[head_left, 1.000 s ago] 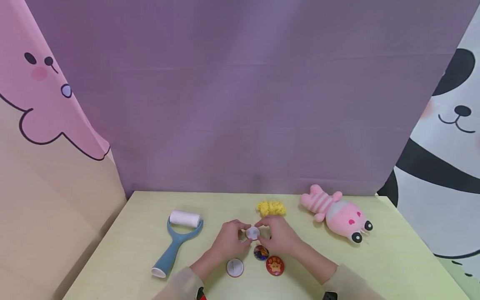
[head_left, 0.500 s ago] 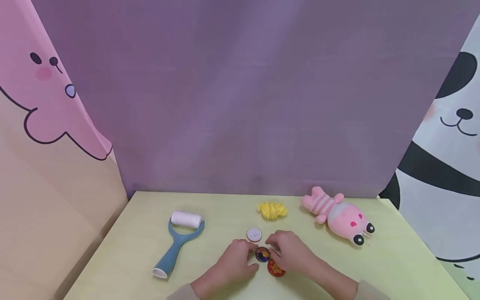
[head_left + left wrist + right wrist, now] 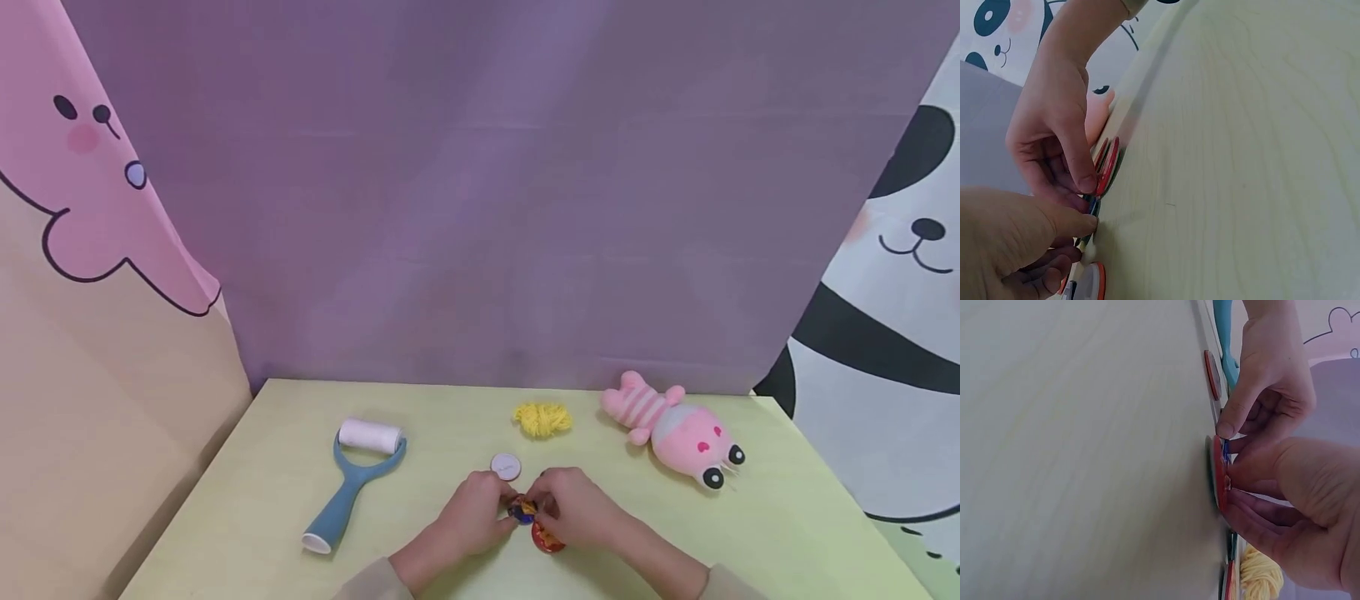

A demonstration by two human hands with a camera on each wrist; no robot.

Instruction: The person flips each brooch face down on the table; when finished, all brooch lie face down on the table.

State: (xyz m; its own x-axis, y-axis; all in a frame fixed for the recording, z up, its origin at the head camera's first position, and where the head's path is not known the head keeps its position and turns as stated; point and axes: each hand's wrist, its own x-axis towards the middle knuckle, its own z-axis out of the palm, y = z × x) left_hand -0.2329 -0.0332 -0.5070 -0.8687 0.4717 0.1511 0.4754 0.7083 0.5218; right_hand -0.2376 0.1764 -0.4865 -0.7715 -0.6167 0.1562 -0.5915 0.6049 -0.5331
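Note:
Both hands meet at a small round badge (image 3: pixel 522 509) with a dark blue and orange picture. My left hand (image 3: pixel 474 515) pinches its left edge between thumb and fingers. From the other side, my right hand (image 3: pixel 576 508) pinches its right edge, fingertips covering part of the picture. Just below the right hand, a red badge (image 3: pixel 548 537) lies partly hidden by the fingers. A white-backed badge (image 3: pixel 506 467) lies flat beyond the hands. Another white-backed badge (image 3: pixel 1094 281) with an orange rim shows beside the left hand in the left wrist view; the head view hides it.
A blue-handled lint roller (image 3: pixel 352 487) lies on the left of the pale table (image 3: pixel 247 517). At the back are a bundle of yellow yarn (image 3: pixel 542 419) and a pink plush toy (image 3: pixel 675 429). A purple curtain (image 3: pixel 510 208) hangs behind.
Both hands have let go of the far white-backed badge and come nearer, closing on the blue and orange badge. The left hand now covers the near white-backed one.

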